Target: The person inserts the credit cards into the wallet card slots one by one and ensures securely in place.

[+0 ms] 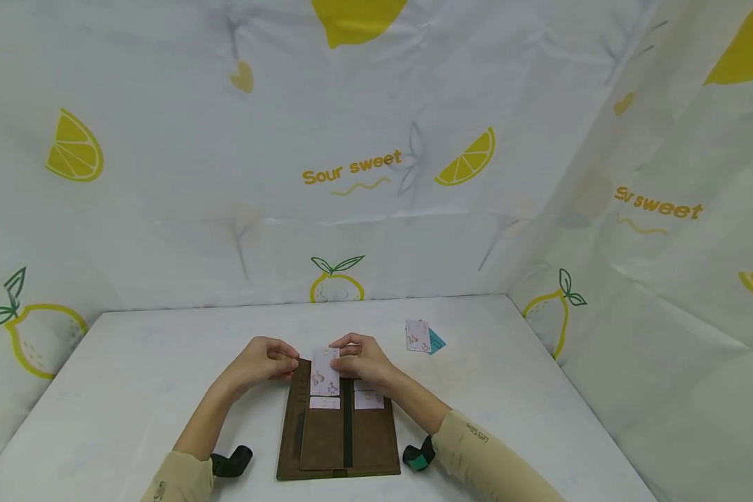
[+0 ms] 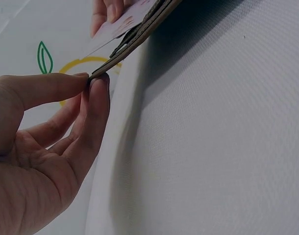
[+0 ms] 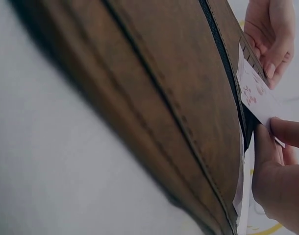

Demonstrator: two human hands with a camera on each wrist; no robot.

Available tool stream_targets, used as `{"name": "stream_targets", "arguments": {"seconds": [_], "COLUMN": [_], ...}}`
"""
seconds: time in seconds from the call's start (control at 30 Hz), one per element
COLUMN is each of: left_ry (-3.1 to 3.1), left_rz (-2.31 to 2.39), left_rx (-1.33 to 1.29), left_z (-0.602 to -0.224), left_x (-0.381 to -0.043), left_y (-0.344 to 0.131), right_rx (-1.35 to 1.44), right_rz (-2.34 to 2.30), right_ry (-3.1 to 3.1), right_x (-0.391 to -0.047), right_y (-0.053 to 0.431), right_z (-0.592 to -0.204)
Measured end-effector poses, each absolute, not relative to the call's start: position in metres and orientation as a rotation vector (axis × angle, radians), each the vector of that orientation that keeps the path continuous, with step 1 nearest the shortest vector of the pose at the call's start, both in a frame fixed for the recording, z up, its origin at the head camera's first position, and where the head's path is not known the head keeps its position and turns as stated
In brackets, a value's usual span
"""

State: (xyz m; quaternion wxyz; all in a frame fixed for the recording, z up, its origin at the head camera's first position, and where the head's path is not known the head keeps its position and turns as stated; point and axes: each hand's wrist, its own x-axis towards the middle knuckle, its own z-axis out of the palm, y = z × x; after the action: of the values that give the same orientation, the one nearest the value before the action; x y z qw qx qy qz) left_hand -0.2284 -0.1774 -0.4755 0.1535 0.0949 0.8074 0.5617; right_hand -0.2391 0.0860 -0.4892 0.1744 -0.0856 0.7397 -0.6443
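Note:
A brown wallet (image 1: 322,439) lies spread out on the white table, a dark strip running down its middle. My left hand (image 1: 263,364) pinches the wallet's far left corner between thumb and fingers, as the left wrist view (image 2: 56,132) also shows. In my right hand (image 1: 365,364) a white card (image 1: 323,376) with a pink flower print is pinched at its right edge, above the wallet's left half. Below it a pale card edge (image 1: 324,403) shows in a pocket. More pale cards (image 1: 369,399) sit in the right half, partly hidden by my right hand.
Behind the wallet to the right, a printed white card (image 1: 417,335) overlaps a blue card (image 1: 436,341) on the table (image 1: 508,404). A white lemon-printed cloth (image 1: 376,237) hangs at the back and right. Black wrist-worn devices (image 1: 232,461) show by both sleeves.

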Motion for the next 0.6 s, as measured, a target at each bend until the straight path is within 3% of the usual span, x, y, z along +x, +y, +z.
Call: {"name": "stream_targets", "arguments": {"seconds": [0.6], "left_ry": [2.319], "left_rz": [1.604], "left_rx": [0.263], "left_z": [-0.4757], "left_x": [-0.2289], "left_y": [-0.1777], "right_rx": [-0.359], "right_rz": [-1.746], "right_ry": [2.169], "right_x": [-0.2384], "right_y": [0.0796], "right_z": [-0.4825]}}
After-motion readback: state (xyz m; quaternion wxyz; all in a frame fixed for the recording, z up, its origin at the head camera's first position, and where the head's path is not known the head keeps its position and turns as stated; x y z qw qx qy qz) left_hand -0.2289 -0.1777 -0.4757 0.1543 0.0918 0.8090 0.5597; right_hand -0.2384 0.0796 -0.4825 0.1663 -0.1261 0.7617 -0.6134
